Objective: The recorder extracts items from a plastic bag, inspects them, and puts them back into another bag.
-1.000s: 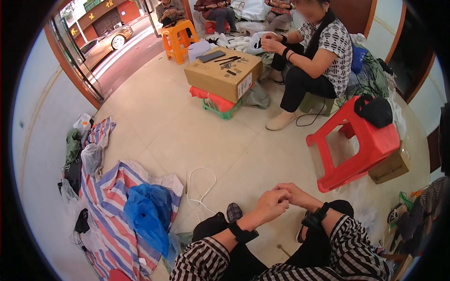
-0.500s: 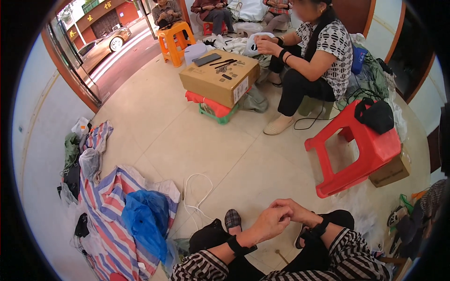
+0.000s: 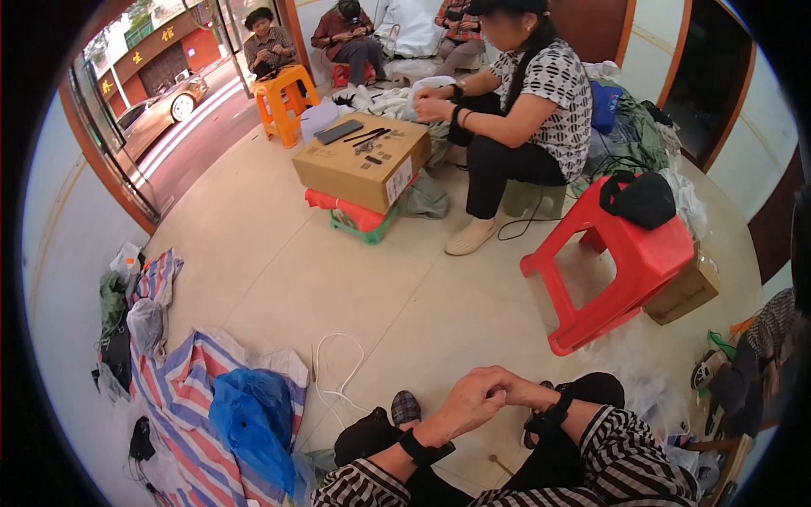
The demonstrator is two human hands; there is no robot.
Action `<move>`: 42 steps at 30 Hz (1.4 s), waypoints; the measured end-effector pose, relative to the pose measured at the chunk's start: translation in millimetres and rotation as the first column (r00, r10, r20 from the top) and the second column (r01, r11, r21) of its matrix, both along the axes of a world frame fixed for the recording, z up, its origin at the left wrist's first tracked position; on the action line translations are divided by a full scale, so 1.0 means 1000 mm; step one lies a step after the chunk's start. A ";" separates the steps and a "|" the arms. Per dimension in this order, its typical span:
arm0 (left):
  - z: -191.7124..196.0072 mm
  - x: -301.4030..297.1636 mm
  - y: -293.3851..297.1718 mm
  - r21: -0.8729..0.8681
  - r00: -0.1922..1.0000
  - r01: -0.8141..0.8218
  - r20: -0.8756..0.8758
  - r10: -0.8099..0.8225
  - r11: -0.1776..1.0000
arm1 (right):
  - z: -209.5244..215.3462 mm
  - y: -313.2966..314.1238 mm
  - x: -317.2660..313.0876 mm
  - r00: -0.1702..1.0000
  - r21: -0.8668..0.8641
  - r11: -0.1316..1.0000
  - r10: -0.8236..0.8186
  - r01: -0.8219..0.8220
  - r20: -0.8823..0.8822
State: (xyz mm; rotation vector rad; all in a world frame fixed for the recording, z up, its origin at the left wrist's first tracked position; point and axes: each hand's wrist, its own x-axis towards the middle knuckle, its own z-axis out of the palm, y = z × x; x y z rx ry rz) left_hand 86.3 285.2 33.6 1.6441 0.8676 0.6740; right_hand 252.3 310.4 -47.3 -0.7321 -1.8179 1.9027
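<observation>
My left hand (image 3: 467, 405) and my right hand (image 3: 517, 389) are together in front of my knees, touching each other with fingers curled inward. Both look closed, and whatever may be between the fingers is hidden. Each wrist wears a black band, and striped sleeves (image 3: 629, 448) cover my forearms. Below the hands lie my dark trousers, and a plaid shoe (image 3: 405, 407) shows beside the left forearm.
A red stool (image 3: 604, 262) bearing a black cap (image 3: 639, 199) stands ahead right. Farther off, a seated person works beside a cardboard box (image 3: 363, 162) with a phone and small parts on it. At left lie a striped sheet (image 3: 182, 397), a blue bag (image 3: 252, 410) and a white cord (image 3: 359, 372).
The view has turned a little to the right and up, so the room appears shifted left. My hands stay together in nearly the same pose.
</observation>
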 end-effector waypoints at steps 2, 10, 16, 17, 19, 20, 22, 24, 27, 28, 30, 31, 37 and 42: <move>-0.004 0.002 0.000 -0.008 1.000 0.008 0.016 -0.008 1.000 | 0.007 -0.001 0.000 1.000 -0.044 0.999 -0.013 0.012 -0.024; -0.010 0.002 0.003 -0.177 0.995 0.033 0.104 -0.015 0.984 | 0.026 -0.003 0.001 1.000 -0.127 0.991 -0.031 0.030 -0.001; -0.016 -0.001 0.004 -0.123 0.998 -0.019 0.055 0.026 0.992 | 0.029 -0.001 -0.002 0.986 -0.102 0.990 -0.079 0.094 0.148; -0.014 -0.003 0.002 -0.123 0.998 -0.025 0.051 0.032 0.992 | 0.030 -0.002 -0.004 0.975 -0.049 0.994 -0.089 0.101 0.202; -0.012 -0.005 0.003 -0.170 0.999 -0.046 0.015 0.049 0.984 | 0.036 -0.004 -0.007 0.975 -0.040 0.992 -0.112 0.122 0.194; -0.013 -0.006 0.003 -0.172 0.999 -0.048 0.015 0.051 0.984 | 0.039 -0.006 -0.009 0.973 -0.029 0.989 -0.138 0.146 0.185; -0.014 -0.007 0.004 -0.170 0.999 -0.034 0.013 0.037 0.985 | 0.041 -0.006 -0.009 0.965 -0.037 0.989 -0.133 0.145 0.227; -0.007 -0.006 0.005 -0.170 0.999 -0.040 -0.012 0.039 0.985 | 0.042 -0.007 -0.007 0.954 -0.043 0.988 -0.129 0.146 0.269; -0.008 -0.005 0.004 -0.138 0.999 -0.048 -0.029 0.045 0.989 | 0.042 -0.008 -0.005 0.953 0.004 0.989 -0.141 0.146 0.269; -0.011 -0.005 0.004 -0.108 0.999 -0.052 -0.021 0.050 0.993 | 0.041 -0.009 -0.005 0.955 -0.005 0.988 -0.149 0.156 0.255; -0.012 -0.003 0.004 -0.072 0.999 -0.042 -0.013 0.041 0.997 | 0.039 -0.008 -0.004 0.958 -0.014 0.986 -0.156 0.164 0.240; -0.012 -0.002 0.005 -0.035 1.000 -0.028 -0.004 0.028 0.999 | 0.039 -0.008 -0.003 0.962 -0.008 0.987 -0.155 0.161 0.225; 0.010 -0.011 0.004 -0.016 0.999 -0.030 -0.037 0.030 0.999 | 0.021 0.000 0.002 0.973 -0.133 0.985 -0.082 0.113 0.215; 0.018 -0.022 -0.004 0.070 0.995 -0.080 -0.050 0.084 0.994 | 0.035 -0.003 -0.006 0.928 -0.078 0.985 -0.118 0.155 0.354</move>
